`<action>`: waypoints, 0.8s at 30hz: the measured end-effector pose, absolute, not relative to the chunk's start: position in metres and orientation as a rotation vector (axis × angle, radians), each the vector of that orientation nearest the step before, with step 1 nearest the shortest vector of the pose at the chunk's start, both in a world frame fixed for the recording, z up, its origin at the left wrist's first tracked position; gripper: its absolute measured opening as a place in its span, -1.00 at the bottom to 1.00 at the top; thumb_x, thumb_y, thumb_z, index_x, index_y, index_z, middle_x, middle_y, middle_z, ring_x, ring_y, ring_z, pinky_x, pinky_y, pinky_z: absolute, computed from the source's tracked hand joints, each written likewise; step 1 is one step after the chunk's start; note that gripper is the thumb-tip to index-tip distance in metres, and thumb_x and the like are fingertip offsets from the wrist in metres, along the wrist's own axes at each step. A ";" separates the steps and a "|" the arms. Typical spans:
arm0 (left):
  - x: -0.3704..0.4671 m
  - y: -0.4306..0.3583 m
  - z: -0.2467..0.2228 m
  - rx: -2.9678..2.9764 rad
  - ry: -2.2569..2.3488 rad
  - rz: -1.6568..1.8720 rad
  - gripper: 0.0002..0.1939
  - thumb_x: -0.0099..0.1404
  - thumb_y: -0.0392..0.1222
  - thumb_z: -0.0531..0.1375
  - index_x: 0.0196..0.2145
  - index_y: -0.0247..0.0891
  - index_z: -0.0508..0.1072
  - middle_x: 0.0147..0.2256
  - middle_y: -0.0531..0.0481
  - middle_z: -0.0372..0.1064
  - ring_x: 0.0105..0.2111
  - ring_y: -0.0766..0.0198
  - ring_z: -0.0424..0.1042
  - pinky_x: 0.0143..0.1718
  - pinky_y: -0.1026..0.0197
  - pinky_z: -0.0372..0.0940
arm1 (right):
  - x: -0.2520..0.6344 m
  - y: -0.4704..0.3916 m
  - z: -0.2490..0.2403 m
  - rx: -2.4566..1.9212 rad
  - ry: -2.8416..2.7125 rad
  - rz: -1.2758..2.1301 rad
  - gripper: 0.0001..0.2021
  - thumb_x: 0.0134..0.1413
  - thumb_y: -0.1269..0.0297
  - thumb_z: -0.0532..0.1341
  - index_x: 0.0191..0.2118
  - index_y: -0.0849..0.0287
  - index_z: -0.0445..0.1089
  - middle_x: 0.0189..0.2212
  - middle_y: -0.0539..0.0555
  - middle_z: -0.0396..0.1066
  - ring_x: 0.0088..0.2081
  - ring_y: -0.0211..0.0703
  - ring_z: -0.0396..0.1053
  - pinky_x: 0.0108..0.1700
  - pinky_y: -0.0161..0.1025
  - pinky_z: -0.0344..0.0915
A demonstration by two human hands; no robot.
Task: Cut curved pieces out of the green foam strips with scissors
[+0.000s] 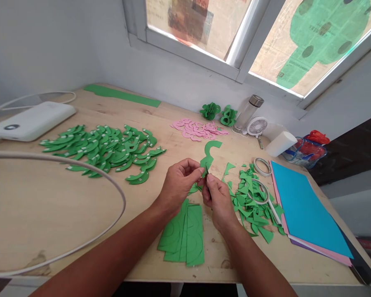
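My left hand (185, 177) pinches a curved green paper piece (210, 149), cut like a figure 3, and holds it above the table. Close beside it, my right hand (217, 194) is closed around dark scissors (207, 175); their narrow blades touch the paper's lower end, and the fingers hide most of the handles. Below my hands lie several green paper strips (185, 235) with curved outlines drawn on them. To the right is a heap of green paper scraps (253, 206) with a magnifying glass (273, 210) in it.
Cut green shapes (105, 148) are piled at left, near a white power bank (31, 119) and its looping cable (120, 194). Pink cutouts (198, 128), a bottle (249, 111) and a small fan (257, 126) stand behind. Coloured sheets (309, 210) and a tape roll (262, 166) lie right.
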State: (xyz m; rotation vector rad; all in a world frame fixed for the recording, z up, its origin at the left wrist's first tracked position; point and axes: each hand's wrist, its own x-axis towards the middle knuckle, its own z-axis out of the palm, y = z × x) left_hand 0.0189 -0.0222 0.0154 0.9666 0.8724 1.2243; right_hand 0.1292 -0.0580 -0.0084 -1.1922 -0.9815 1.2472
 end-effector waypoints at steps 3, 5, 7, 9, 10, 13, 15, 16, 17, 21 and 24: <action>0.019 -0.022 0.015 0.969 0.875 1.223 -0.85 0.05 -0.22 0.28 -0.55 -0.26 0.36 -0.64 0.14 0.29 -0.58 0.37 0.29 -0.47 0.30 0.20 | 0.129 -0.058 -0.009 -1.196 -0.984 1.243 -0.55 0.08 -0.14 0.17 -0.41 0.23 0.40 -0.76 -0.19 -0.01 -0.67 -0.39 -0.18 -0.63 -0.33 -0.25; 0.019 -0.022 0.015 0.973 0.874 1.219 -0.84 0.05 -0.21 0.28 -0.55 -0.26 0.36 -0.64 0.14 0.29 -0.58 0.37 0.29 -0.47 0.29 0.20 | 0.130 -0.057 -0.010 -1.198 -0.984 1.244 -0.55 0.08 -0.14 0.17 -0.42 0.23 0.40 -0.76 -0.19 -0.02 -0.67 -0.39 -0.18 -0.63 -0.33 -0.25; 0.019 -0.022 0.015 0.975 0.872 1.215 -0.84 0.05 -0.21 0.28 -0.55 -0.26 0.36 -0.64 0.13 0.29 -0.58 0.36 0.29 -0.46 0.28 0.21 | 0.130 -0.057 -0.011 -1.198 -0.983 1.245 -0.55 0.08 -0.14 0.17 -0.42 0.23 0.39 -0.76 -0.19 -0.02 -0.68 -0.39 -0.18 -0.63 -0.33 -0.26; 0.019 -0.022 0.014 0.972 0.866 1.214 -0.84 0.05 -0.20 0.28 -0.55 -0.26 0.36 -0.64 0.13 0.29 -0.58 0.36 0.29 -0.46 0.28 0.21 | 0.131 -0.057 -0.011 -1.197 -0.985 1.245 -0.55 0.09 -0.14 0.17 -0.41 0.23 0.39 -0.76 -0.19 -0.01 -0.68 -0.39 -0.18 -0.64 -0.33 -0.26; 0.019 -0.022 0.014 0.970 0.865 1.215 -0.84 0.05 -0.20 0.28 -0.55 -0.26 0.36 -0.64 0.13 0.30 -0.58 0.36 0.29 -0.46 0.28 0.21 | 0.131 -0.057 -0.011 -1.196 -0.988 1.243 -0.55 0.09 -0.14 0.17 -0.41 0.23 0.39 -0.76 -0.19 -0.01 -0.68 -0.39 -0.18 -0.63 -0.33 -0.26; 0.019 -0.022 0.014 0.968 0.862 1.212 -0.84 0.05 -0.20 0.28 -0.55 -0.25 0.36 -0.64 0.13 0.30 -0.58 0.35 0.29 -0.46 0.27 0.21 | 0.131 -0.057 -0.012 -1.192 -0.996 1.237 -0.55 0.10 -0.14 0.17 -0.41 0.23 0.40 -0.76 -0.19 -0.02 -0.67 -0.39 -0.18 -0.63 -0.33 -0.25; 0.019 -0.022 0.015 0.968 0.861 1.208 -0.84 0.05 -0.20 0.28 -0.55 -0.25 0.35 -0.64 0.13 0.30 -0.58 0.35 0.29 -0.45 0.27 0.21 | 0.130 -0.057 -0.012 -1.189 -0.992 1.235 -0.55 0.09 -0.14 0.17 -0.41 0.23 0.39 -0.76 -0.19 -0.04 -0.68 -0.39 -0.19 -0.63 -0.33 -0.25; 0.019 -0.022 0.015 0.967 0.859 1.205 -0.84 0.06 -0.20 0.28 -0.55 -0.25 0.35 -0.64 0.12 0.30 -0.57 0.35 0.30 -0.45 0.26 0.21 | 0.130 -0.057 -0.012 -1.187 -0.990 1.235 -0.55 0.09 -0.14 0.17 -0.41 0.23 0.39 -0.76 -0.19 -0.04 -0.68 -0.39 -0.19 -0.64 -0.33 -0.25; 0.019 -0.022 0.016 0.966 0.856 1.202 -0.84 0.06 -0.20 0.28 -0.55 -0.25 0.35 -0.64 0.12 0.30 -0.57 0.35 0.30 -0.44 0.26 0.21 | 0.130 -0.057 -0.012 -1.186 -0.988 1.237 -0.55 0.09 -0.14 0.17 -0.41 0.23 0.39 -0.76 -0.20 -0.04 -0.68 -0.39 -0.19 -0.64 -0.34 -0.25; 0.019 -0.022 0.016 0.957 0.842 1.191 -0.84 0.06 -0.19 0.28 -0.55 -0.26 0.36 -0.64 0.13 0.30 -0.57 0.35 0.29 -0.44 0.26 0.21 | 0.130 -0.056 -0.012 -1.184 -0.984 1.241 -0.54 0.08 -0.15 0.17 -0.42 0.23 0.39 -0.77 -0.20 -0.03 -0.68 -0.39 -0.19 -0.64 -0.34 -0.25; 0.019 -0.022 0.015 0.946 0.839 1.189 -0.83 0.06 -0.19 0.28 -0.55 -0.26 0.36 -0.64 0.13 0.30 -0.57 0.35 0.29 -0.45 0.26 0.21 | 0.130 -0.056 -0.011 -1.188 -0.971 1.244 -0.54 0.08 -0.15 0.17 -0.43 0.23 0.39 -0.77 -0.19 -0.03 -0.69 -0.39 -0.19 -0.64 -0.34 -0.24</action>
